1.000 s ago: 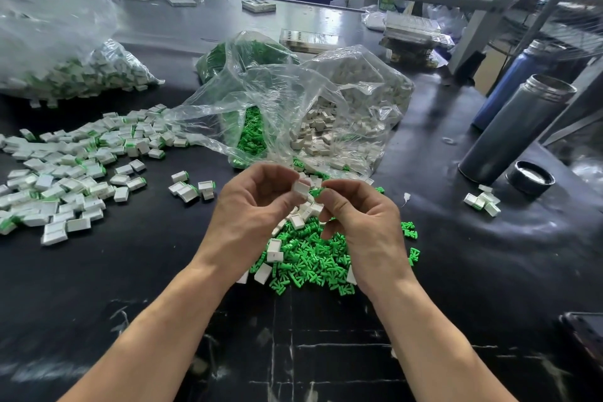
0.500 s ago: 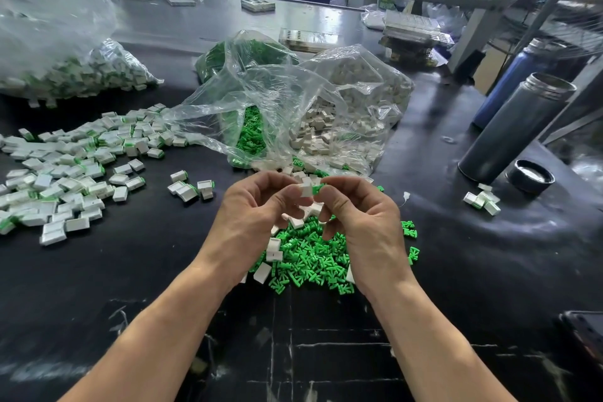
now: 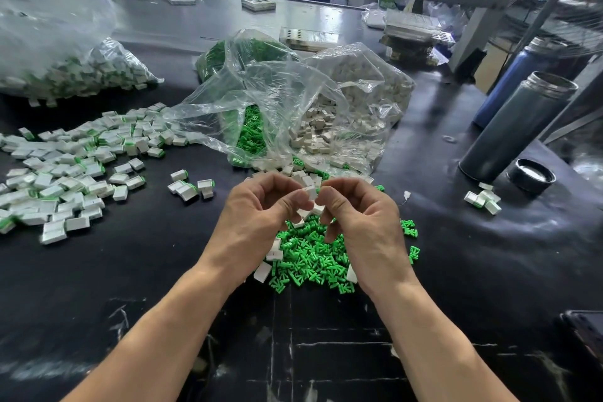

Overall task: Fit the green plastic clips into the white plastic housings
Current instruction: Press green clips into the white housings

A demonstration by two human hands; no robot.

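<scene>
My left hand (image 3: 261, 215) and my right hand (image 3: 362, 222) meet above a pile of loose green clips (image 3: 313, 258) on the black table. Between the fingertips of both hands sits a small white housing (image 3: 310, 193), pinched from each side. No green shows on it now; any clip there is hidden by my fingers. A few loose white housings (image 3: 272, 254) lie at the pile's left edge. Behind the hands an open clear bag (image 3: 293, 108) spills green clips and white housings.
Finished white-and-green pieces (image 3: 75, 170) are spread over the left of the table, with a full bag (image 3: 65, 72) behind them. A grey flask (image 3: 515, 127), its cap (image 3: 530, 174) and a blue bottle (image 3: 509, 81) stand right. A dark object (image 3: 584, 333) lies at the right edge.
A green clip tip showed at the housing half a second ago and is out of sight now. Both hands stay close together above the pile, with the fingertips pressed tighter.
</scene>
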